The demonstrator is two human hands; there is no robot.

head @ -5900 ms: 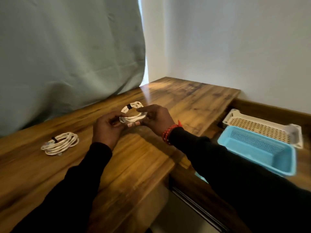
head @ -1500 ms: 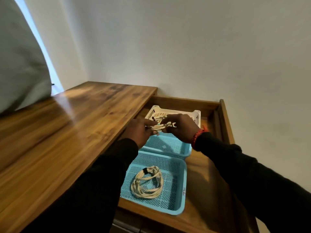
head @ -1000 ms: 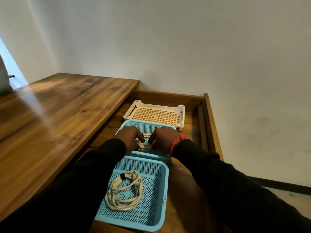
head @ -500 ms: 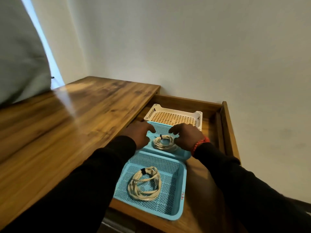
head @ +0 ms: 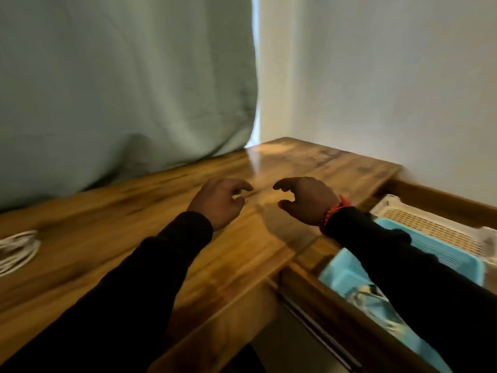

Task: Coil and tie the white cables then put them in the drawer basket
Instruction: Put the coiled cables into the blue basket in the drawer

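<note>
Both hands empty: left hand [head: 219, 201] and right hand [head: 305, 199] hovered over the worktop [head: 150, 211], fingers loosely curled, gripping nothing. One coiled white cable [head: 16, 250] lay at the far left worktop edge, half out of frame, well apart from either hand. Another coil [head: 369, 294] sat blurred in the near blue basket [head: 341, 275] in the open drawer [head: 317, 294]; a second blue basket [head: 441, 249] and a white basket [head: 430, 224] lay behind.

Risks, my read:
- Long leftward reach; coil near the edge, a careless drag could knock it off.
- Tie not visible; if loose, coil unravels on pickup.
- Right sleeve [head: 403, 270] hung over the baskets, could snag one.
</note>
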